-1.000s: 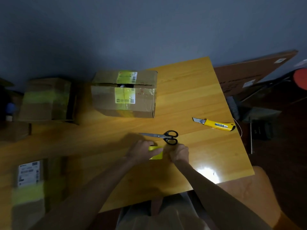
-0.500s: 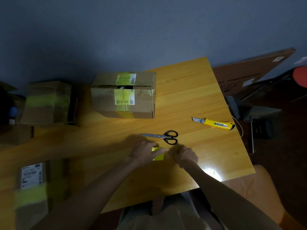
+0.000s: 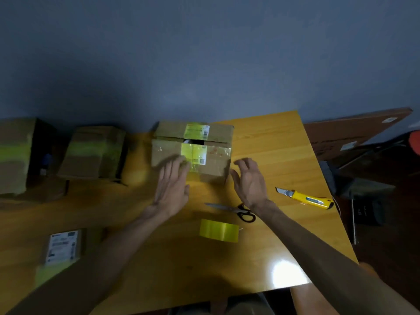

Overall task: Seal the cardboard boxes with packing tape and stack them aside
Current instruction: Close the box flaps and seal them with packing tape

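Yellow packing tape point(image 3: 219, 230) is now lying released on the counter point(image 3: 279, 151) by the scissors point(image 3: 236, 211), while the left hand point(image 3: 172, 189) and right hand point(image 3: 250, 183), spread wide and empty, are reaching for the still-gaping cardboard box point(image 3: 216, 158) further back, probably to draw it closer for sealing.

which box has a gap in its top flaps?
The centre box, yellow-labelled: a dark slit shows between its top flaps. The left boxes show yellow tape bands.
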